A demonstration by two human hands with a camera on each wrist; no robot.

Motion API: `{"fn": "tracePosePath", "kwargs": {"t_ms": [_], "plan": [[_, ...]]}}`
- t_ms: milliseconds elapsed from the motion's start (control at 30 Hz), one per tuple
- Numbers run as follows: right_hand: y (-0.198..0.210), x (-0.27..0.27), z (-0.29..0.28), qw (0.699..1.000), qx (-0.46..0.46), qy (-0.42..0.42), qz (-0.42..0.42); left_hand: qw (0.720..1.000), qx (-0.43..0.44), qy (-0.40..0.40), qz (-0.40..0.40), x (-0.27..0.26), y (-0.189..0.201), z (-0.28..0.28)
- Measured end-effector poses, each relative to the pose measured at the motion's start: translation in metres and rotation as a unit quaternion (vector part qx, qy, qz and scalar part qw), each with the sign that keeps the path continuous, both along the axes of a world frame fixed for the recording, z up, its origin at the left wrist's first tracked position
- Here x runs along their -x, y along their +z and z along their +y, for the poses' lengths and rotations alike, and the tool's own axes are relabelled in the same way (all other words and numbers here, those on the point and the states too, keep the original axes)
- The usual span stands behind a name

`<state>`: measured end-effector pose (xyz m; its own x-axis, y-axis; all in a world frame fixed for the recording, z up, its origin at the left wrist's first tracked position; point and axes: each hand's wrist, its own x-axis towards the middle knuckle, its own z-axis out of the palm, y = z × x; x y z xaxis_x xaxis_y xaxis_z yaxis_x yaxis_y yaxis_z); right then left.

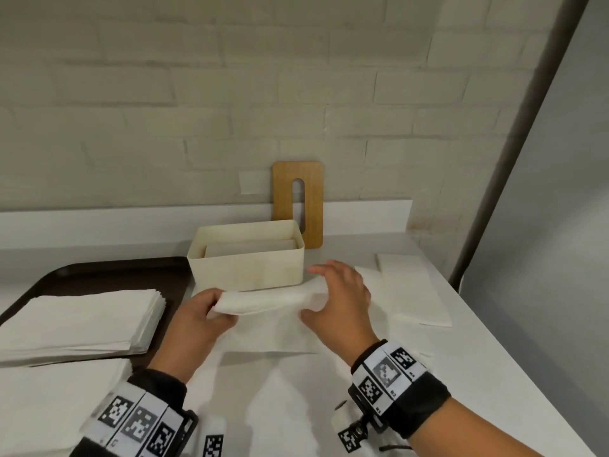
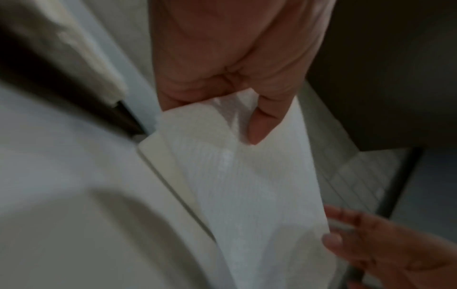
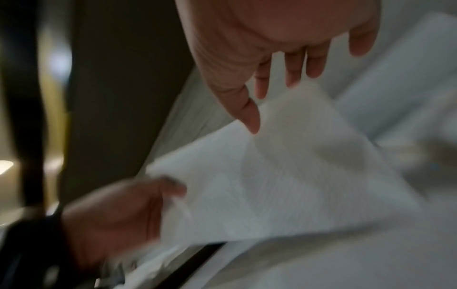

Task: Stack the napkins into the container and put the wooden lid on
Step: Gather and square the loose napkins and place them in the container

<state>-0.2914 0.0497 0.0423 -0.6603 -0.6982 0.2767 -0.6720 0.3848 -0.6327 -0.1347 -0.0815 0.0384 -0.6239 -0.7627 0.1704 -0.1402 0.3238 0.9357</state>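
We are holding a folded napkin (image 1: pixel 270 300) just in front of the cream container (image 1: pixel 247 258) on the white desk (image 1: pixel 478 374) — our left hand (image 1: pixel 197 319) is pinching one end between thumb and fingers, while our right hand (image 1: pixel 339 298) is cupping the other end with fingers spread and only loosely curved; the wrist views are blurred, and its fingertips seem to be merely touching the paper. The container is already holding at least one napkin, lying flat well below the rim. The wooden lid (image 1: pixel 298 202), slotted down its middle, is leaning upright against the brick wall (image 1: pixel 197 94) just behind the container, untouched. A thick stack of napkins (image 1: pixel 79 319) is waiting on the dark tray (image 1: pixel 108 275) to our left, and looser ones (image 1: pixel 412 288) are lying on the desk to our right. We judge the stacking step to be in hand, far from finished — next, this napkin is needing to be lifted over the near wall and laid flat, edges squared with those inside.
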Motion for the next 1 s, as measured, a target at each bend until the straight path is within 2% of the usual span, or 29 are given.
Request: {"fn": "tracePosePath", "kwargs": {"t_ms": [67,167,267,367,467,533,800,867,1000], "plan": [[0.014,-0.006,-0.004,0.995,-0.018,0.094,0.033,0.997,0.052,-0.049,-0.003,0.003,0.018,0.004],[0.026,-0.015,-0.012,0.981,0.008,0.186,-0.055,0.994,0.07,-0.075,0.026,0.008,0.037,0.008],[0.026,-0.017,-0.016,0.965,0.102,0.163,-0.18,0.994,-0.026,-0.035,0.104,0.01,0.036,0.002],[0.026,-0.017,-0.017,0.928,0.18,0.15,-0.289,0.98,-0.12,-0.053,0.149,0.011,0.02,0.002],[0.031,-0.018,-0.016,0.896,0.233,0.174,-0.336,0.979,-0.115,-0.074,0.151,0.018,0.013,0.015],[0.032,-0.019,-0.016,0.887,0.25,0.178,-0.346,0.981,-0.098,-0.061,0.157,0.022,0.011,0.021],[0.004,-0.025,-0.01,0.888,0.241,0.134,-0.367,0.995,-0.068,-0.019,0.075,0.024,-0.014,0.028],[0.006,-0.025,-0.011,0.881,0.25,0.147,-0.374,0.995,-0.079,-0.025,0.052,0.023,-0.018,0.027],[0.025,-0.017,-0.013,0.848,0.298,0.164,-0.406,0.993,-0.106,-0.047,-0.014,0.02,-0.026,0.022]]}}
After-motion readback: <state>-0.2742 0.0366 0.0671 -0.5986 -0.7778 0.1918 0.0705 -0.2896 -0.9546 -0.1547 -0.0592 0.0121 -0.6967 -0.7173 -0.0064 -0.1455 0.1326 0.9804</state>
